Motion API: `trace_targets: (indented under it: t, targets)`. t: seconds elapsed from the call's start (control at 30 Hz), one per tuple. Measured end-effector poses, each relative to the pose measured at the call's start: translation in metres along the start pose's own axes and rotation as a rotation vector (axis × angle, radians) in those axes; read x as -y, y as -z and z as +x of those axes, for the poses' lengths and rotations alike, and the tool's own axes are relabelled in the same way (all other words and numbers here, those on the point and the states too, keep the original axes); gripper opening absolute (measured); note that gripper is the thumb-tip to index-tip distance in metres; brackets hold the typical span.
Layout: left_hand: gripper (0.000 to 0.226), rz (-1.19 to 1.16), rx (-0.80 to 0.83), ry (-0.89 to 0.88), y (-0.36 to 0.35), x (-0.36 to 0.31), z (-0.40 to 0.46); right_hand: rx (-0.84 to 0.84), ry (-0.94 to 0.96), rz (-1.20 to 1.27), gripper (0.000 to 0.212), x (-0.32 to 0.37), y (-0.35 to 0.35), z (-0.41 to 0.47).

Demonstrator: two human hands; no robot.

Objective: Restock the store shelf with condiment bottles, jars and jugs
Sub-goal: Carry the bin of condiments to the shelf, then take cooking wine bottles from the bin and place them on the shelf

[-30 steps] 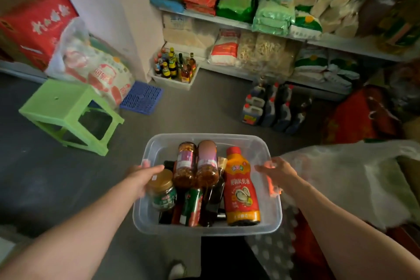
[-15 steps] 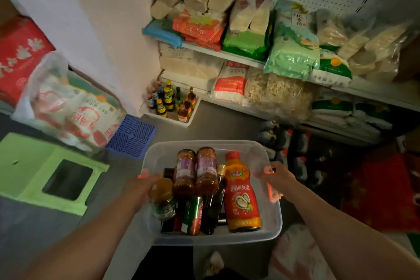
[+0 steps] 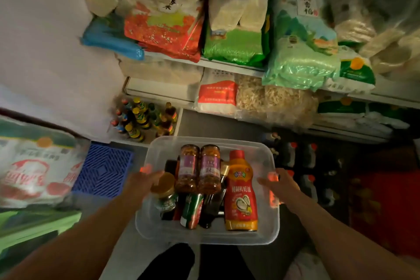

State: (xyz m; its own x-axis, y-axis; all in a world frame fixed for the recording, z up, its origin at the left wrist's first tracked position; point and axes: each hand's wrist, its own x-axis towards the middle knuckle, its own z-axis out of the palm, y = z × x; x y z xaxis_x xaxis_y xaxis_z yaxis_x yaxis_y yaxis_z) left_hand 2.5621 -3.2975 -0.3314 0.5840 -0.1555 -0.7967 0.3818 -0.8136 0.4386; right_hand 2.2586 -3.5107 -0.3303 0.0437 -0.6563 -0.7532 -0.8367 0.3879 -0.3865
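Bin (image 3: 268, 234), clear plastic, carried in front of me: my left hand (image 3: 143, 183) grips its left rim, my right hand (image 3: 280, 185) its right rim, fingers curled over the edges. Contents: two chili jars (image 3: 198, 168) side by side at the far end; red-capped orange sauce bottle (image 3: 241, 191) along the right side; gold-lidded jar (image 3: 164, 195) at the left side, just beside my left hand; green-and-red can (image 3: 192, 212) and dark bottles (image 3: 212, 208) at the middle. Shelf (image 3: 229, 63) ahead, stacked with bagged goods. White tray of small bottles (image 3: 145, 118) on the floor at the shelf's left end.
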Motion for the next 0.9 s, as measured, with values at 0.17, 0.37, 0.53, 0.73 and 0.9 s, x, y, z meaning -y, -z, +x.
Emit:
trace_targets:
  t: [0.17, 0.37, 0.53, 0.73, 0.9]
  targets:
    - [0.039, 0.078, -0.03, 0.032, -0.037, -0.042, 0.077, 0.07, -0.019, -0.021, 0.076, 0.042, -0.002, 0.099]
    - [0.036, 0.179, 0.006, 0.058, -0.074, -0.07, 0.163, 0.089, -0.011, -0.079, 0.075, 0.066, -0.015, 0.197]
    - [0.035, 0.153, 0.053, 0.046, -0.109, -0.093, 0.241, 0.081, -0.018, -0.113, 0.061, 0.073, -0.037, 0.277]
    - [0.051, 0.181, 0.041, 0.03, -0.152, -0.098, 0.335, 0.069, -0.043, -0.102, 0.051, 0.063, -0.072, 0.369]
    - [0.052, 0.189, 0.028, 0.02, -0.185, -0.094, 0.396, 0.07, -0.061, -0.108, 0.065, 0.023, -0.096, 0.453]
